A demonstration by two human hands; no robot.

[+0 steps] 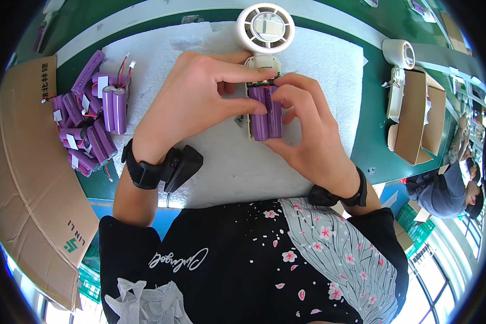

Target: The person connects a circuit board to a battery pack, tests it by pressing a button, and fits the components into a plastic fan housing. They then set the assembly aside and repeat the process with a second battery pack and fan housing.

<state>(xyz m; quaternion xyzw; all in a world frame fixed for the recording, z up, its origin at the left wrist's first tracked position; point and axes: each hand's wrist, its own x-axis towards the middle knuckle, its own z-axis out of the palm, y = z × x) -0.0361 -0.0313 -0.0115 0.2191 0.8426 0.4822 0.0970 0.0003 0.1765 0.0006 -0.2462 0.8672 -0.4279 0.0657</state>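
Note:
A white handheld fan (264, 30) lies on a white foam sheet, its round head pointing away from me and its handle open. Two purple cylindrical cells, a battery pack (260, 121), sit at the handle, below a small green circuit board (265, 82). My left hand (191, 100) comes from the left, thumb pressed on the pack's left cell and index finger at the board. On the other side my right hand (310, 129) curls round the pack, fingertips on its right cell and thumb by its lower end. Part of the handle is hidden by my hands.
Several purple battery packs (96, 141) with wires lie heaped left of the foam sheet (221, 162). A large cardboard box (32, 189) stands at far left. Rightward are another white fan (398, 54) and an open carton (416, 119). Beyond, a person (443, 189) sits at right.

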